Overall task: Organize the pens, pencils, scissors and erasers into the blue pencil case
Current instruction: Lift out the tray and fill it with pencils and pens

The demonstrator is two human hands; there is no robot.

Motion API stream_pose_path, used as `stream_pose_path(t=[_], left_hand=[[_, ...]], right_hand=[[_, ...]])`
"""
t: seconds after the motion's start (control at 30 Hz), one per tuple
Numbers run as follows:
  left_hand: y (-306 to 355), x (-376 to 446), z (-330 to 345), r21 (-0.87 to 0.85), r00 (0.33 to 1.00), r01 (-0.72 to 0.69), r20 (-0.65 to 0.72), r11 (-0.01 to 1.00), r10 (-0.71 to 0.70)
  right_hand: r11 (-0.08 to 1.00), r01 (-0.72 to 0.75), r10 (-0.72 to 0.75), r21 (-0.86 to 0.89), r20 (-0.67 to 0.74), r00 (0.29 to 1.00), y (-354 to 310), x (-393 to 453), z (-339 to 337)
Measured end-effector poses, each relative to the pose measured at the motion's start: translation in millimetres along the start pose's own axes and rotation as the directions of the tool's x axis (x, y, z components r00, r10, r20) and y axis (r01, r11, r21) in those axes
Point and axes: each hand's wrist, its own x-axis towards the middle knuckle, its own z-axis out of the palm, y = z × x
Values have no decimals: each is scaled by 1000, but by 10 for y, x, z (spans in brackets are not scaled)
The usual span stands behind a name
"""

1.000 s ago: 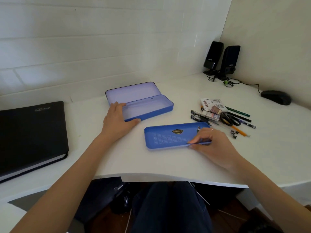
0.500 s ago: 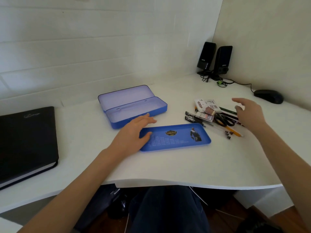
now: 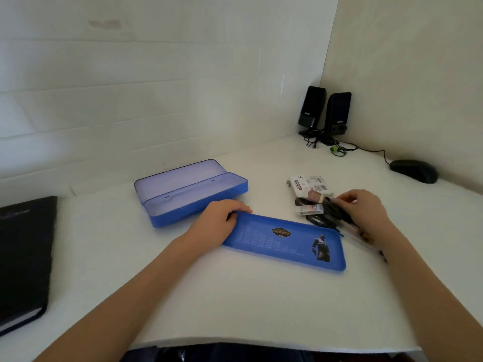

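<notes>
Right hand [image 3: 364,209], up in the air 0.5 s ago, now down on stationery pile [image 3: 317,207] beside loose blue tray [image 3: 285,242], fingers curled; grip unclear. Left hand [image 3: 222,222] holding tray's near end. Blue pencil case [image 3: 193,192] open behind tray, empty. First pick probably beginning.

1. The open pencil case [image 3: 190,192] sits mid-frame on the desk [image 3: 235,304].
2. Its loose tray [image 3: 285,242] lies in front, lower right of it.
3. The stationery pile [image 3: 313,202] lies right of both.
4. Two speakers [image 3: 324,113] stand upper right, the mouse [image 3: 414,170] right of them.
5. A notebook [image 3: 23,257] lies at the left edge.
</notes>
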Motion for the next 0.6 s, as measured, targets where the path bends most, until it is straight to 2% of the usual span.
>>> stream_pose_path(t=[0.1,0.2,0.27,0.37,0.47,0.6], left_hand=[[-12,53,31,-7,1000,-26,-6,1000,26],[-37,65,34,-18,999,-33,-25,999,33],[-42,74,32,-31,999,-36,-42,999,35],[-21,61,23,-27,996,-59,-63,998,57],[-19,45,12,-23,994,-72,-80,997,69],[-52,52,17,-69,997,-33,-79,997,28]], right_hand=[[996,-2,13,-87,126,992,-22,42,-10],[992,43,-16,-115,220,975,-112,38,-26],[977,76,-24,-197,256,966,-182,39,-4],[944,135,-56,-302,257,965,-229,68,53],[925,218,-128,-311,286,950,-278,99,64],[908,293,-242,-299,196,950,-404,109,135]])
